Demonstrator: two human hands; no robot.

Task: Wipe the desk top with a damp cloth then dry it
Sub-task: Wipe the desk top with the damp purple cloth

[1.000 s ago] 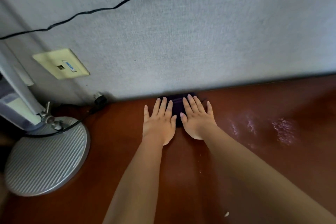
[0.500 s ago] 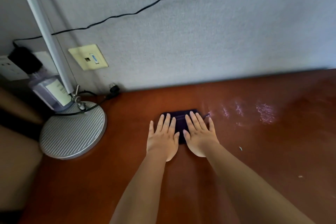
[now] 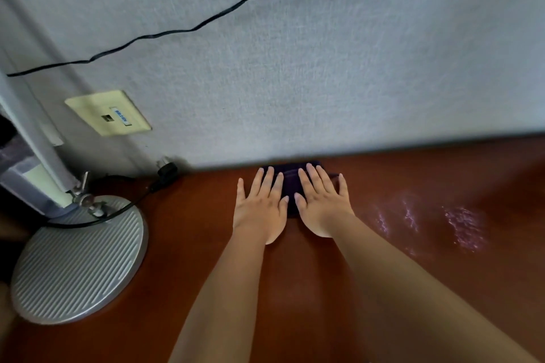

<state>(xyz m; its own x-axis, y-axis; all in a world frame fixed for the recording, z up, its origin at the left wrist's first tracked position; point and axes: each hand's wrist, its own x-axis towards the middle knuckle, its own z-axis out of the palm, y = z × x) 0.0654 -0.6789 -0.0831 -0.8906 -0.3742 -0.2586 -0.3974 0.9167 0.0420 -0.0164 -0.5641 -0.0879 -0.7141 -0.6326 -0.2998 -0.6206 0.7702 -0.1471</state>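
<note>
Cloth (image 3: 290, 183) mostly hidden under 2 flat hands, left (image 3: 261, 209), right (image 3: 323, 205).

Both bare forearms are being stretched forward, side by side. The left hand (image 3: 261, 207) and the right hand (image 3: 321, 204) are being held flat, palms down, fingers straight and slightly spread, thumbs nearly touching, fingertips pointing far

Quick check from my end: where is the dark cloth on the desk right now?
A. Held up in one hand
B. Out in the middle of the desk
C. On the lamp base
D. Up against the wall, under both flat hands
D: the cloth lies at the desk's back edge by the wall, with the left hand and right hand pressed flat on it.
</note>
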